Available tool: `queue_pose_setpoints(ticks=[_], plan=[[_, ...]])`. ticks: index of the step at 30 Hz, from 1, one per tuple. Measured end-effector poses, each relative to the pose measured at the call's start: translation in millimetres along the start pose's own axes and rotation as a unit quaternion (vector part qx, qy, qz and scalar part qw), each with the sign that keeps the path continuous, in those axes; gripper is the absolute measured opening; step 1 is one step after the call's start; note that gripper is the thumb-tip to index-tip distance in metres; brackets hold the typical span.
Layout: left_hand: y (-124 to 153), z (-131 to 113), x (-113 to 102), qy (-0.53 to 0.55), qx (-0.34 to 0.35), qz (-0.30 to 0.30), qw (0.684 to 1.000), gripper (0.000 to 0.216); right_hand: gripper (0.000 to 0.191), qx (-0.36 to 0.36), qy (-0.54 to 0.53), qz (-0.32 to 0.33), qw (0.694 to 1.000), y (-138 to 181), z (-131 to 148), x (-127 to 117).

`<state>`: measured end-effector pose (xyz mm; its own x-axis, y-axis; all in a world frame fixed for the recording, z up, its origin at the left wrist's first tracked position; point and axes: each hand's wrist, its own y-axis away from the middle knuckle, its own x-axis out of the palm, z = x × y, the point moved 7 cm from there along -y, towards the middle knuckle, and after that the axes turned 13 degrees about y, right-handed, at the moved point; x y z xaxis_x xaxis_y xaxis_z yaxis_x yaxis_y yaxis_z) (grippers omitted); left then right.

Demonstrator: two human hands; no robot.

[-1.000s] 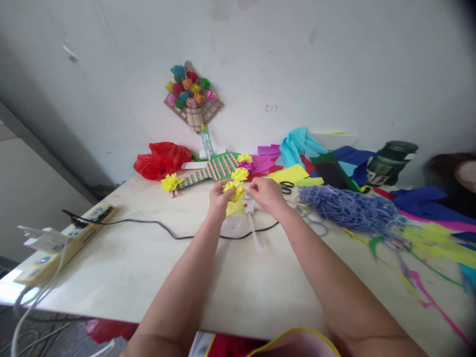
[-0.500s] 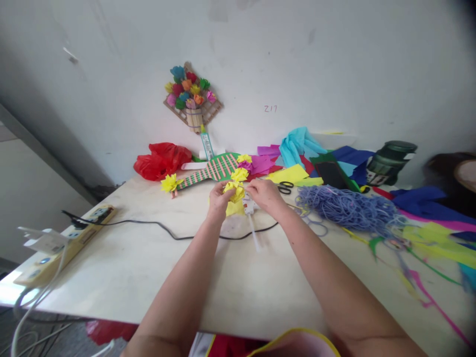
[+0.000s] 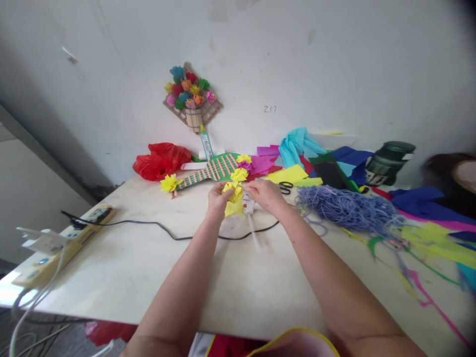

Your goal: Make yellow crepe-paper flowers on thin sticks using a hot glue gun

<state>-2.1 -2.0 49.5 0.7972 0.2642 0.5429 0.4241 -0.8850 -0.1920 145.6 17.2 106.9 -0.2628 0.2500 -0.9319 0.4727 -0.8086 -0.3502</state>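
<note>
My left hand [image 3: 216, 199] is closed around a yellow paper flower [image 3: 233, 191] held just above the table. My right hand [image 3: 265, 194] pinches the flower's right side with thumb and fingers. A yellow paper sheet [image 3: 234, 208] lies under the flower. Just behind my hands lies a green and pink woven paper piece [image 3: 213, 170] with more yellow and magenta flowers [image 3: 241, 169] on its right end. Another yellow flower [image 3: 169, 183] sits at its left end. A white glue gun [image 3: 251, 218] lies below my right hand.
A black cord [image 3: 167, 230] runs from a yellow power strip [image 3: 65, 238] at the left edge. A pile of blue rubber bands [image 3: 345, 208], scissors [image 3: 285, 187], coloured paper sheets [image 3: 293, 158], a red bag [image 3: 159, 159] and a dark jar [image 3: 388, 162] crowd the back. Another person [image 3: 455, 183] is at far right.
My hands have shifted very slightly while working the yellow flower between them. Nothing else on the table has moved.
</note>
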Motion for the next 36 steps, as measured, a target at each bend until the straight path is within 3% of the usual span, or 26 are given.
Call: queue_pose_setpoints(ticks=[7, 15, 22, 32, 36], plan=[[-0.9, -3.2, -0.1, 0.001, 0.013, 0.008, 1.0, 0.034, 0.022, 0.0, 0.026, -0.008, 1.0, -0.1, 0.1, -3.8], [-2.2, -2.6, -0.7, -0.009, 0.017, 0.014, 1.0, 0.033, 0.017, -0.013, 0.033, -0.068, 0.997, -0.3, 1.6, -8.1], [-2.1, -4.7, -1.6, -0.01, 0.02, 0.008, 1.0, 0.033, 0.03, -0.015, 0.086, -0.012, 0.996, 2.3, 1.4, -6.8], [-4.7, -2.0, -3.2, -0.027, 0.016, 0.013, 0.999, 0.033, 0.018, -0.02, 0.051, -0.057, 0.997, 0.1, 1.1, -8.4], [-4.3, -2.1, -3.0, -0.022, 0.019, 0.012, 1.0, 0.032, 0.023, -0.019, 0.068, -0.035, 0.997, 0.7, 2.7, -6.7]])
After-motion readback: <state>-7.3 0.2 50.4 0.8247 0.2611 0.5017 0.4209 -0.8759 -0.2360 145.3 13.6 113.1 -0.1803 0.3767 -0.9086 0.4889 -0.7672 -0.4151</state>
